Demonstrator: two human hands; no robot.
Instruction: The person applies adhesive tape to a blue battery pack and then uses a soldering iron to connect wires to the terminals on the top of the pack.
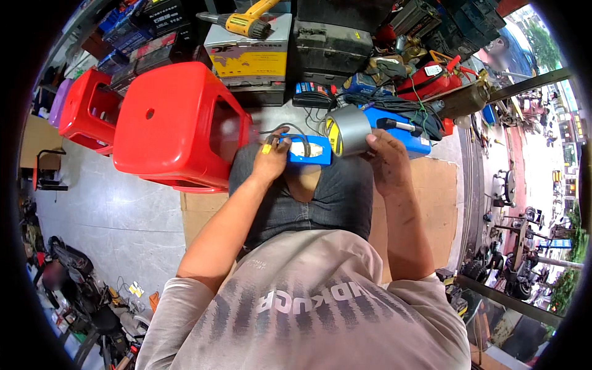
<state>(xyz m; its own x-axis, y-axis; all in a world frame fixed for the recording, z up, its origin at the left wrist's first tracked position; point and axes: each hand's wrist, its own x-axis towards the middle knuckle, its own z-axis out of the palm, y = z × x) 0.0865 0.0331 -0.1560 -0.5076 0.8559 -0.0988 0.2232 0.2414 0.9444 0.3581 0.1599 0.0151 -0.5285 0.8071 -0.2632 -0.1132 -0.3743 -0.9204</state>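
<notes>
Above my lap, my left hand (269,163) is closed around the left end of a blue rectangular block (317,158), which looks like a battery pack with a pale patch on top. A black cable (301,137) loops over the block, and a small yellow connector (266,148) shows at my left fingers. To its right, my right hand (391,161) grips the rim of a wide roll of silver tape (354,131). The tape's yellow-and-black inner core faces left, toward the block. Whether roll and block touch, I cannot tell.
Red plastic stools (163,117) stand at the left. Ahead, a yellow heat gun (246,26) lies on a white-and-yellow box (250,58) beside stacked black batteries (333,46). A blue case (419,143), coiled cables and a red cylinder (425,80) crowd the right. Cardboard (431,209) covers the floor beneath me.
</notes>
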